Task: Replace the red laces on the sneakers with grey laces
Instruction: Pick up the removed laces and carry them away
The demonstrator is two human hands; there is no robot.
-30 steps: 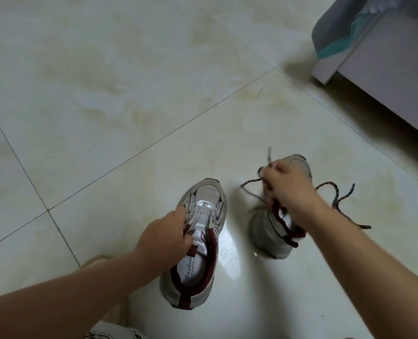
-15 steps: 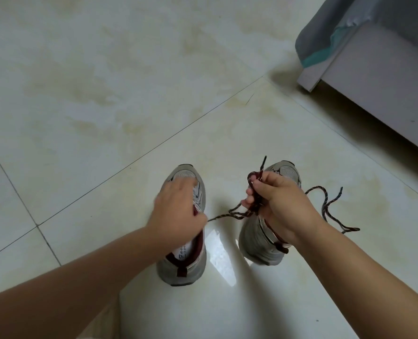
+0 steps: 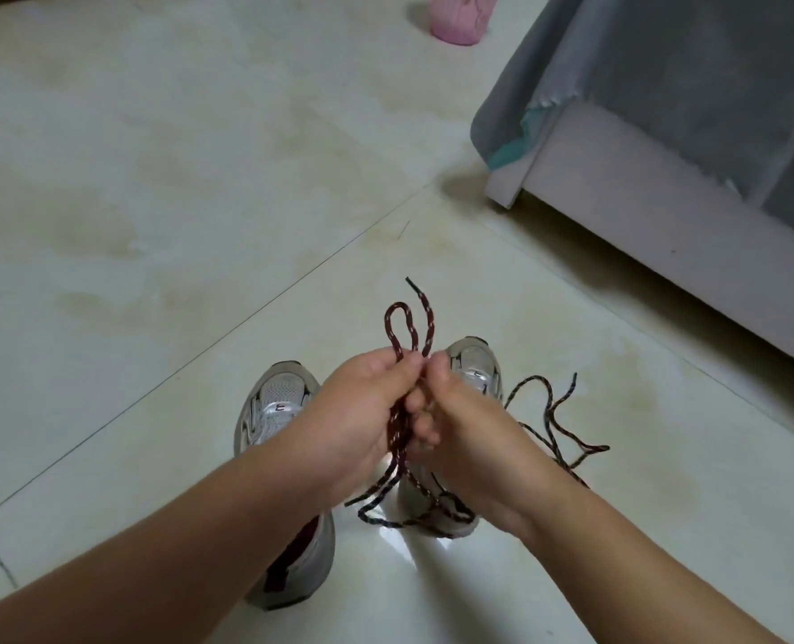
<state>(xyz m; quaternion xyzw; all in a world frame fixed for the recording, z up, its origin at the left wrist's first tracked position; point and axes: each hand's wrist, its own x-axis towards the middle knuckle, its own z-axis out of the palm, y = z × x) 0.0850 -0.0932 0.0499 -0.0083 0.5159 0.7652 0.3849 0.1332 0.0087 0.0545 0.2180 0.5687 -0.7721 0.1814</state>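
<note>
Both hands had been brought together above the two sneakers.

A bunched red lace (image 3: pixel 397 429) was pinched between the curled fingers of the left hand (image 3: pixel 357 420) and right hand (image 3: pixel 460 434), over the left sneaker (image 3: pixel 276 402) and right sneaker (image 3: pixel 476 364) on the floor tiles (image 3: pixel 153 225).

Both hands, left hand (image 3: pixel 362 411) and right hand (image 3: pixel 464 425), pinch a red lace (image 3: pixel 399 332) above two grey sneakers (image 3: pixel 278 402) on the tiled floor (image 3: pixel 153 225).
</note>
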